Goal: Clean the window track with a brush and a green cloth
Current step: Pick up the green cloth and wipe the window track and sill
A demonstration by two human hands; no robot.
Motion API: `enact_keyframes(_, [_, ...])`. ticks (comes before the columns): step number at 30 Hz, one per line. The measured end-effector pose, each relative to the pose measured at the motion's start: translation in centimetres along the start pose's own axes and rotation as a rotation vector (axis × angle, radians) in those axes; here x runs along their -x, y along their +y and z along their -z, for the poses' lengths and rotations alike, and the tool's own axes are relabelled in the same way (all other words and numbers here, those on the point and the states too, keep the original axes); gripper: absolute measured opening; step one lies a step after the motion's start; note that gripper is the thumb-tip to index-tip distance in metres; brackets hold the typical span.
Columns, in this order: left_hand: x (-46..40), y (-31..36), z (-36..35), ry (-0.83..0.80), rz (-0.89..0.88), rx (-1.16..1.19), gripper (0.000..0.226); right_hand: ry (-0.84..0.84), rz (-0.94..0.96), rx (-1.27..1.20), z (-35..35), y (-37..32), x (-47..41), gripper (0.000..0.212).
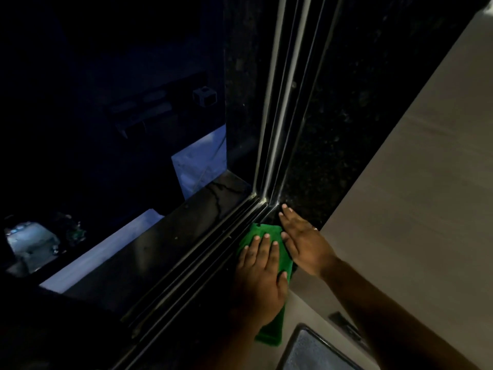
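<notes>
At the corner of the dark stone sill (170, 249), where the metal-ribbed window track (202, 265) meets the upright frame rails (277, 129), a folded green cloth (269, 252) lies along the sill's inner edge beside the track. The left hand (260, 279) presses flat on the cloth, fingers spread, gripping nothing. The right hand (304, 243) lies open just beside it, fingertips toward the corner, its edge touching the cloth. A ring (315, 229) shows on one finger.
</notes>
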State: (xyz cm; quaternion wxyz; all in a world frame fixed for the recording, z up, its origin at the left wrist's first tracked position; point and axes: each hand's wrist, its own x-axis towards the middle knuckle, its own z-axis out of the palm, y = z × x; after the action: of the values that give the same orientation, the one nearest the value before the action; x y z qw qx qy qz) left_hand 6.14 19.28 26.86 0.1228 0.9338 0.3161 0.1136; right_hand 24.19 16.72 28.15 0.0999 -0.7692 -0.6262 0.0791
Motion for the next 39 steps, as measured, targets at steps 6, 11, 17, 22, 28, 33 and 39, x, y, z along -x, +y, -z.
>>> enact_keyframes(6, [5.6, -2.1, 2.0, -0.064, 0.021, -0.052, 0.061, -0.103, -0.034, 0.13, -0.5, -0.7, 0.0, 0.093])
enact_keyframes(11, [9.7, -3.9, 3.1, -0.094, 0.0, -0.137, 0.066, -0.094, -0.069, 0.132, -0.4, -1.4, 0.4, 0.092])
enact_keyframes(17, [4.3, -3.1, 2.9, -0.068, -0.073, -0.07, 0.066, -0.07, -0.065, 0.15, -1.3, -0.5, -0.4, 0.097])
enact_keyframes(22, [4.0, -3.5, 2.7, -0.083, -0.098, -0.045, 0.066, -0.076, -0.075, 0.174, -1.6, -0.5, -0.3, 0.082])
enact_keyframes(28, [12.9, -5.7, 4.3, -0.134, -0.026, -0.117, 0.064, -0.084, -0.126, 0.178, -0.8, -1.9, -0.1, 0.079])
enact_keyframes(33, [13.8, -5.9, 4.8, -0.163, -0.036, -0.159, 0.067, -0.074, -0.242, 0.131, -1.1, -3.9, 0.4, 0.065])
enact_keyframes(39, [7.7, -4.9, 3.9, -0.17, -0.104, -0.131, 0.064, -0.036, -0.258, 0.157, -1.8, -3.6, 0.3, 0.07])
